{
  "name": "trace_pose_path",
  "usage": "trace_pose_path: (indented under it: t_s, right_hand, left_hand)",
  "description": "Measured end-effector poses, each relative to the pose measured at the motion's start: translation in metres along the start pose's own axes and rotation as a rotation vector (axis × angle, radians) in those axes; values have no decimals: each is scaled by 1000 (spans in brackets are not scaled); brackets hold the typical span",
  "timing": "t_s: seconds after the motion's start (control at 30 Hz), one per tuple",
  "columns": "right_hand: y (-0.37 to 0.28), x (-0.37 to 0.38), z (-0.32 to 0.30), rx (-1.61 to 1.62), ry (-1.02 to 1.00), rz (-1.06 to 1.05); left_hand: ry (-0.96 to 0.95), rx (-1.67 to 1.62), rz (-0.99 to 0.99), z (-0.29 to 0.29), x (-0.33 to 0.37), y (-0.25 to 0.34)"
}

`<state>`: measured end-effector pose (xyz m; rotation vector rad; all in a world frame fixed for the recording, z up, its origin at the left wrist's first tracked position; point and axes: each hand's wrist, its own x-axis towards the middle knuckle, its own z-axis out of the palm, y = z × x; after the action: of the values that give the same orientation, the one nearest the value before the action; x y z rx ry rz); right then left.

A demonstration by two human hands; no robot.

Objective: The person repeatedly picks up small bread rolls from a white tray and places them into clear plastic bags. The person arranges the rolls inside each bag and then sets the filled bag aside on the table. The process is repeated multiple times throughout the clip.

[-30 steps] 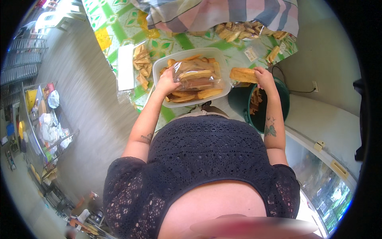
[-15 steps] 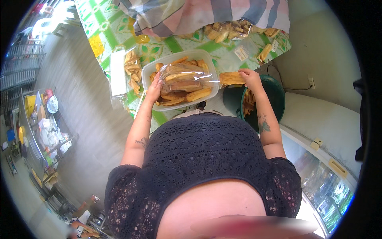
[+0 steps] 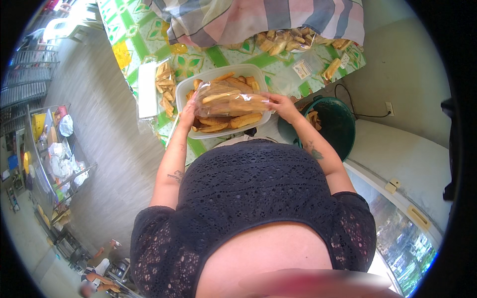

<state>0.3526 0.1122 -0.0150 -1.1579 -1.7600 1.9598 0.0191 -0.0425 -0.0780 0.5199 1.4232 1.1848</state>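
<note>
A clear plastic bag (image 3: pixel 233 102) with long golden-brown slices inside, which look like fried chips, lies level above an open translucent plastic tub (image 3: pixel 269 119). My left hand (image 3: pixel 189 111) grips the bag's left end, thumb and fingers closed on it. At the bag's right end my right hand (image 3: pixel 282 106) is closed on the plastic; whether its fingertips also pinch a slice cannot be made out. More golden-brown slices (image 3: pixel 214 127) fill the tub below and around the bag.
Left of the tub lie a filled bag of chips (image 3: pixel 165 82) and a white flat packet (image 3: pixel 147 89). Filled bags (image 3: pixel 285 40) rest beside a plaid cloth (image 3: pixel 258 17) on the patterned table. A dark green bin (image 3: pixel 340 126) holding some slices stands at the right.
My right hand has moved left from beside the bin to the bag's right end. The slice it held in the open is now in or against the bag.
</note>
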Motion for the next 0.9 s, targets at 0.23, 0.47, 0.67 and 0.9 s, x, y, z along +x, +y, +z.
trace_pose_path:
  t_s: [0.23, 0.47, 0.67, 0.9]
  right_hand:
    - [-88, 42, 54, -234, -268, -69]
    - [-198, 47, 67, -733, -647, -239]
    - [-274, 24, 47, -1034, -570, -461]
    - [-275, 5, 56, -1251, -427, -47]
  left_hand:
    - [-263, -357, -22, 10, -36, 46]
    - [-461, -554, 196, 43, -35, 67]
    - [-392, -771, 161, 60, -19, 67]
    - [-390, -906, 149, 73, -13, 67]
